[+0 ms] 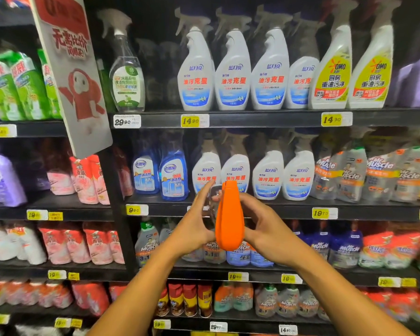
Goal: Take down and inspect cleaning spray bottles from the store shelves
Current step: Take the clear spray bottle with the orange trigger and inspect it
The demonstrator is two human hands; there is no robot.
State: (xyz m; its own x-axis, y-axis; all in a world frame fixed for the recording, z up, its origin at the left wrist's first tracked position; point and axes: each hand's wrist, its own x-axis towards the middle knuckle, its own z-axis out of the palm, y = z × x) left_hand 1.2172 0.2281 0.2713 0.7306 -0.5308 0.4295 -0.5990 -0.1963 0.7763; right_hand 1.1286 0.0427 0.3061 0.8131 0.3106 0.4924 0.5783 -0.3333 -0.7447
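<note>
I hold an orange spray bottle [229, 219] in front of the shelves, seen edge-on with its narrow side toward me. My left hand [196, 220] holds its left face, where a label shows, with the fingers stretched up along it. My right hand [262, 223] grips the right side, fingers curled round the body. The bottle's top reaches up to the second shelf's white spray bottles [268, 175].
Shelves full of cleaners stand ahead: white and yellow trigger bottles [331, 69] on top, blue glass cleaner [172, 175], Mr Muscle refill pouches [349, 173] at right, pink and green pouches at left. A hanging promo sign [75, 76] juts out at upper left.
</note>
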